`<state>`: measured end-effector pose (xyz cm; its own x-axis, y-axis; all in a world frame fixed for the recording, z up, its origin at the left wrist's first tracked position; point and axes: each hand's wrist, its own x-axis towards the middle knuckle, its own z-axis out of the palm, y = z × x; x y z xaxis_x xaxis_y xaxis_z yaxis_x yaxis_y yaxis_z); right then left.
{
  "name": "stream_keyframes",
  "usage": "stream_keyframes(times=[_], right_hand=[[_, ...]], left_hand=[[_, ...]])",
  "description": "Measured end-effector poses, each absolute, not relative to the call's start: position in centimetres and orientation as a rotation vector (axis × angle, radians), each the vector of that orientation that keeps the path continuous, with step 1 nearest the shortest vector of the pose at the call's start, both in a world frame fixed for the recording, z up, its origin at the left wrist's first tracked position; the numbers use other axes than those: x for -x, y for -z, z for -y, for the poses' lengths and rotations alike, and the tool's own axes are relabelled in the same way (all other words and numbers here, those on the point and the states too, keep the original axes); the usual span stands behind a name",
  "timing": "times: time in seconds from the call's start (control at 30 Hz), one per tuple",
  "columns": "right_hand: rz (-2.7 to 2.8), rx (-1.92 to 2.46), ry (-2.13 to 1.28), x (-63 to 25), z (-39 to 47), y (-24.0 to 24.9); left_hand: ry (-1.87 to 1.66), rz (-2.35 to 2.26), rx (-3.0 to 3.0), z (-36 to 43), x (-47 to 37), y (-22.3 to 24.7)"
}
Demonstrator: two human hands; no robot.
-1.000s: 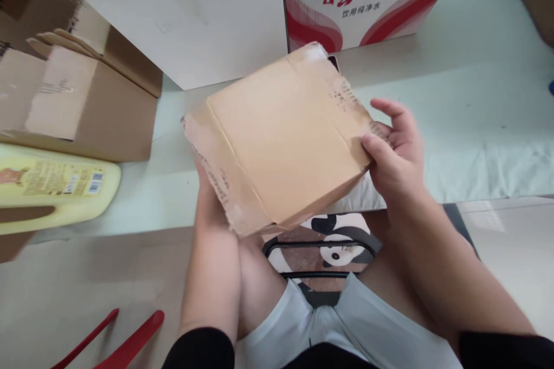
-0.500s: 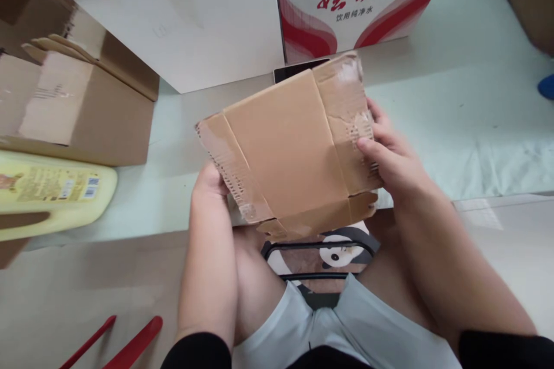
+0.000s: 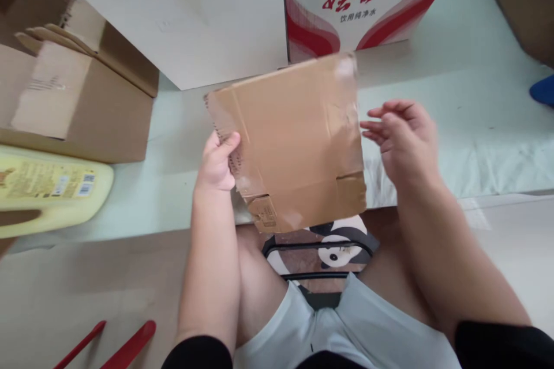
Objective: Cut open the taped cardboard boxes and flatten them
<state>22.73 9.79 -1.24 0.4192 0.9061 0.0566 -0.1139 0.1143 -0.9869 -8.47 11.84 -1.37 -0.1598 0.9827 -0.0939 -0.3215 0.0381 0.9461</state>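
A flattened piece of brown cardboard [image 3: 298, 138] with creased flaps and torn, taped edges is held up over the front edge of the table, tilted a little. My left hand [image 3: 219, 160] grips its left edge, thumb on the face towards me and the other fingers mostly hidden behind. To the right of the cardboard, apart from its right edge, is my right hand [image 3: 404, 135], with nothing in it and its fingers loosely bent and apart.
Brown boxes [image 3: 108, 104] and a yellow bottle [image 3: 93, 187] lie at the left. Behind the cardboard stand a white box [image 3: 194, 17] and a red-and-white box [image 3: 311, 23]. A blue object [image 3: 543, 91] is at the right edge of the pale-green-covered table [image 3: 459, 144].
My right hand has let go of the cardboard and moved right. My left hand has moved up, its thumb now on the front. The bottom flap has unfolded flatter.
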Motion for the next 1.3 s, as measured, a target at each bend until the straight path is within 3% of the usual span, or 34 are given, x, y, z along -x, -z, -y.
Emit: stream_keyframes(times=[0.13, 0.27, 0.37, 0.6, 0.83, 1.07, 1.17, 1.3], right_hand=[[0.733, 1.184, -0.844, -24.1, -10.1, 1.3], [0.963, 1.181, -1.370, -21.9, -8.9, 2.1], [0.993, 1.167, -1.523, -19.2, -7.9, 2.3], [0.649, 1.258, -1.289, -19.4, -6.3, 0.0], [0.303, 1.452, -0.593, -30.4, -1.7, -2.9], [0.601, 1.705, -0.220, -38.2, -5.6, -4.0], [0.656, 1.704, -0.287, -39.0, -11.6, -5.5], [0.658, 1.701, -0.757, -37.4, -19.2, -6.7]], left_hand=[[-1.769, -1.070, -0.584, -12.9, 10.4, 0.8], [-1.725, -1.069, -0.296, -13.5, 11.0, 1.4], [-1.664, -1.151, -0.319, -13.5, 10.4, 2.5], [-1.525, -1.192, -0.401, -13.2, 9.4, 1.2], [-1.395, -1.224, -0.344, -12.8, 8.6, -1.7], [-1.355, -1.259, -0.354, -13.0, 7.6, -1.6], [-1.371, -1.270, -0.357, -13.2, 7.6, -1.5], [-1.379, -1.271, -0.353, -13.5, 7.6, -1.6]])
